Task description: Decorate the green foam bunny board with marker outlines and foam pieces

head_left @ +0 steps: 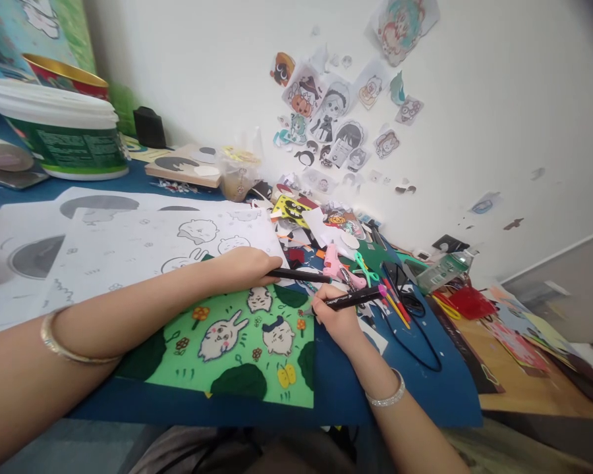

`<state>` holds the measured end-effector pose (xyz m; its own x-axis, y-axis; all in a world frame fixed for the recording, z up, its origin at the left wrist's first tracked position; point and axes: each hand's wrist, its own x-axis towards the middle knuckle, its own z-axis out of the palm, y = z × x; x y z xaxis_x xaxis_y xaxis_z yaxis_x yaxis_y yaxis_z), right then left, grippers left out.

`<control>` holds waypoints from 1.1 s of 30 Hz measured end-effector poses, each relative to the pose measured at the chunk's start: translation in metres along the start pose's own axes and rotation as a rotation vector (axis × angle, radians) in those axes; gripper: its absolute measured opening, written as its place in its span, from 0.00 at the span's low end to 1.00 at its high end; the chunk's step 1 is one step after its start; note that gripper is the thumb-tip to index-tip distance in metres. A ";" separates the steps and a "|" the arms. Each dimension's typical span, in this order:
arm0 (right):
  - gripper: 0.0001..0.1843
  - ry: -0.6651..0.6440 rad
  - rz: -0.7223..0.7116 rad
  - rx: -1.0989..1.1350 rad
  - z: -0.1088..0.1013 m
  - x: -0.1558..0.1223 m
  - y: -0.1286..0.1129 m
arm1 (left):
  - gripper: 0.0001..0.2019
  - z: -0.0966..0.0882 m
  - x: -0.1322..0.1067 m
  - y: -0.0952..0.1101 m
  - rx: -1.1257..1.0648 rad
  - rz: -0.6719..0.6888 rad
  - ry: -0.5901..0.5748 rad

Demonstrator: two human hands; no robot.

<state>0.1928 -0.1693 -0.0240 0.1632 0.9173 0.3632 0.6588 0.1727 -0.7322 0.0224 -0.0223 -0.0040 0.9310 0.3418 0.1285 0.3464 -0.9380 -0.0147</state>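
Green sheet [252,337] below: gripping a marker [353,299] near its tip in the right hand [335,315], a pen [304,274] in the left hand [250,264], ideally stroking lightly.

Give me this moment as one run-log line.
left hand: holding black pen | right hand: holding pink-ended black marker at green picture | nearby: sketch sheet

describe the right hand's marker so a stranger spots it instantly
On the blue table, find the green cartoon sheet. At its right edge, the right hand holds a black marker. Its pink end sets it apart from the dark pen in the left hand.
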 end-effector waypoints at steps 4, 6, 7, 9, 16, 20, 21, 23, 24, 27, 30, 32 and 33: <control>0.13 0.004 -0.011 0.011 0.000 0.000 0.000 | 0.10 0.001 0.000 0.000 -0.013 -0.002 0.010; 0.12 -0.009 0.006 0.023 0.000 0.000 0.001 | 0.10 0.001 0.000 0.000 -0.017 -0.004 0.005; 0.12 -0.018 0.018 0.028 0.000 -0.001 0.001 | 0.10 0.000 0.000 0.000 -0.015 -0.005 0.001; 0.12 -0.030 0.041 0.034 0.000 -0.001 0.001 | 0.09 -0.001 0.001 0.001 -0.010 -0.007 -0.008; 0.12 -0.029 0.048 0.026 0.000 -0.001 0.001 | 0.09 0.000 0.000 0.001 -0.022 0.004 -0.007; 0.11 -0.033 0.037 0.037 0.000 -0.001 0.001 | 0.09 0.001 0.000 0.000 -0.035 0.003 0.006; 0.11 -0.037 0.035 0.041 0.000 -0.002 0.001 | 0.09 0.001 0.000 0.000 -0.035 -0.001 0.003; 0.11 -0.050 0.034 0.046 0.000 -0.002 0.001 | 0.09 0.000 0.000 0.001 -0.030 -0.008 -0.008; 0.11 -0.055 0.035 0.047 0.000 -0.002 0.001 | 0.09 0.000 0.000 0.001 -0.025 -0.009 -0.015; 0.11 -0.052 0.040 0.035 0.001 -0.001 0.001 | 0.10 -0.001 0.001 0.003 -0.003 -0.011 -0.034; 0.11 -0.033 0.031 0.014 0.001 -0.001 0.001 | 0.11 -0.004 0.000 0.003 0.002 -0.009 -0.043; 0.11 -0.014 0.029 0.020 0.001 0.000 0.002 | 0.11 -0.008 -0.003 0.001 -0.006 -0.008 -0.050; 0.12 0.000 0.033 0.034 0.001 -0.001 0.002 | 0.11 -0.010 -0.004 0.000 -0.015 -0.013 -0.059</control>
<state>0.1935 -0.1694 -0.0262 0.1847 0.9227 0.3385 0.6275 0.1544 -0.7631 0.0173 -0.0243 0.0056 0.9317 0.3564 0.0699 0.3572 -0.9340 0.0011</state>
